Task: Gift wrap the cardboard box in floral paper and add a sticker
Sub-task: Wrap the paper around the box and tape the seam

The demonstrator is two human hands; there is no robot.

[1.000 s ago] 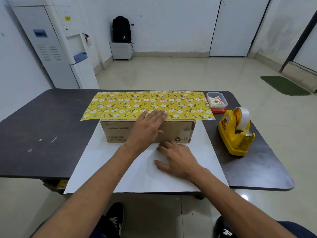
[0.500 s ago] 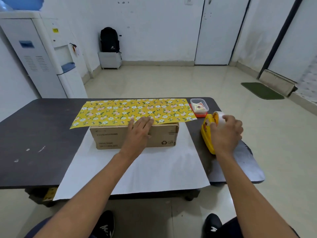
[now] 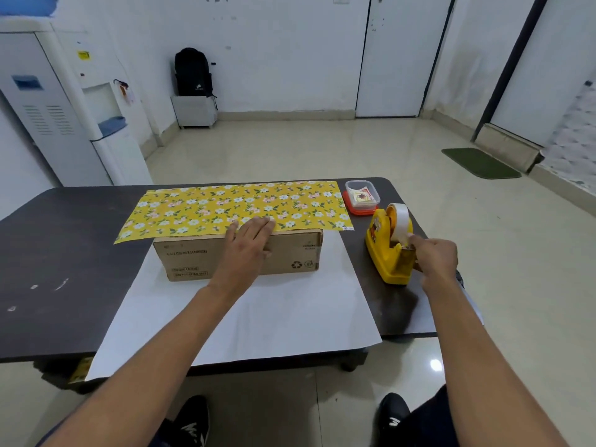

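A brown cardboard box [image 3: 290, 256] lies across the middle of the dark table [image 3: 58, 259]. It sits on a sheet of wrapping paper whose white underside [image 3: 264, 317] faces up. The far flap, yellow floral paper [image 3: 206, 204], is folded over the box top. My left hand [image 3: 250, 238] lies flat on that flap at the box's front top edge, fingers straight. At the front of a yellow tape dispenser [image 3: 385, 250] to the right of the box, my right hand [image 3: 435, 261] pinches the tape end by the cutter.
A small clear container [image 3: 362, 194] with an orange lid underneath holds stickers at the table's far right corner. The paper's near edge overhangs the table front. A water dispenser [image 3: 80, 117] stands at the left wall. My shoes show below the table.
My right hand has slid from the top of the tape roll down to the dispenser's front cutter. The left hand stays flat on the folded paper.
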